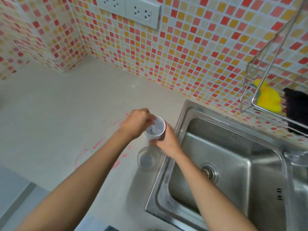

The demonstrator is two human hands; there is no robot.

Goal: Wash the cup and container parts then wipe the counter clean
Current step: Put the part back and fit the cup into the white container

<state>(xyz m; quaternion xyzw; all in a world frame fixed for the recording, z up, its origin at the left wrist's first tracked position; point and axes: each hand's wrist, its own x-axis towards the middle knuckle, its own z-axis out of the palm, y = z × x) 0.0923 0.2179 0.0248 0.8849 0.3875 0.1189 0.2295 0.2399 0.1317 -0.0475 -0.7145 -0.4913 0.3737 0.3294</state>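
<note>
A white cup (pixel 155 129) stands tilted just above the counter, left of the sink. My right hand (pixel 166 140) wraps its side from the right and below. My left hand (pixel 136 123) is at its rim, fingertips pinched on something small inside; I cannot tell what. Dark specks show on the cup's inner wall. A clear glass container (pixel 148 158) stands on the counter (pixel 66 114) right below the cup. Pink streaks (pixel 98 143) mark the counter around my left forearm.
The steel sink (pixel 233 147) with its drain (pixel 209 172) lies to the right. A wire rack (pixel 260 90) on the tiled wall holds a yellow sponge (pixel 268 97) and a dark cloth (pixel 295 105). Wall sockets (pixel 141 12) sit above.
</note>
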